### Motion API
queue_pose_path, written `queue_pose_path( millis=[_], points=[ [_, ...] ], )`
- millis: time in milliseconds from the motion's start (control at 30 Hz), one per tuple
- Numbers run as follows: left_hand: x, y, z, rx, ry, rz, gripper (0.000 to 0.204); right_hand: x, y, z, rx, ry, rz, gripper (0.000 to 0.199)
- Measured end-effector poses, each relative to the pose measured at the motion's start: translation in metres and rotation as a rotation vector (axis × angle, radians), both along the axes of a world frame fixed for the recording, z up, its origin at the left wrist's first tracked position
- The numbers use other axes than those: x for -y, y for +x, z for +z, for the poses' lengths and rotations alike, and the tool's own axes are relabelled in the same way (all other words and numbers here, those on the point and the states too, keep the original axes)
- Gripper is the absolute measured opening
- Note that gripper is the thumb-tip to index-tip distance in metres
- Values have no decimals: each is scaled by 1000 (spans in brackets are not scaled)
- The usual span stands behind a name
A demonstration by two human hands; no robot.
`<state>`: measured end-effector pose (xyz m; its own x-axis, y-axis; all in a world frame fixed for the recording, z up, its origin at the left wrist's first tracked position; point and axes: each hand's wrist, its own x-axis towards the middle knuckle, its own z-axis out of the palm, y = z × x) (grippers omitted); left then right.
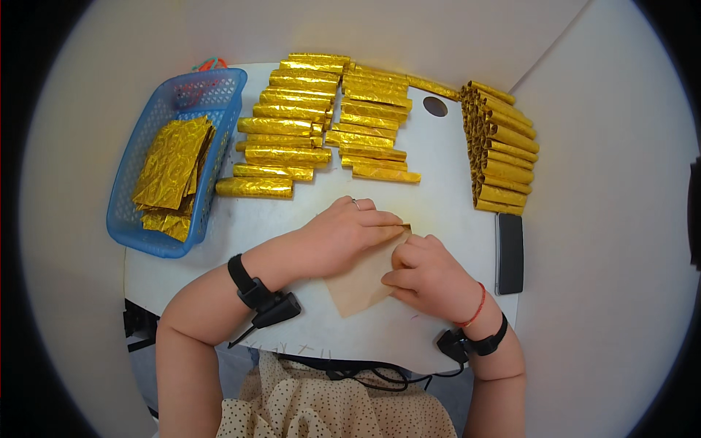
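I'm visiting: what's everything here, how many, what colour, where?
Basket: one, blue, left
Gold sheets: several, gold, inside basket
Loose rolls: many, gold, far middle
Stacked rolls: many, gold, far right
Flat sheet: one, tan, centre
Rectangular object: one, black, right
Round spot: one, dark, far side
Unclear item: one, coral and teal, behind basket
Table: one, white, centre
Walls: several, pale, around table
Cables: several, black, near side
Garment: one, cream dotted, bottom
Wrist straps: two, black, forearms
Bracelet: one, red, right wrist
Ring: one, silvery, left finger
Left hand: one, on flat sheet
Right hand: one, on flat sheet
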<state>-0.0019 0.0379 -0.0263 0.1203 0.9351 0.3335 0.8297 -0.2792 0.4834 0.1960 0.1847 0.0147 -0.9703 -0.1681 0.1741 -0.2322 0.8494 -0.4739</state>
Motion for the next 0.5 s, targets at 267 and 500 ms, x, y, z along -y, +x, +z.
queue_pose_path(
  millis=[267, 500],
  points=[
    [2, 2, 10, -146, -174, 27, 77, -2, -1, -21, -52, -38, 75, 6],
    [8, 2, 13, -174, -61, 65, 58, 2, -4, -24, 8, -175, -19, 7]
  ],
)
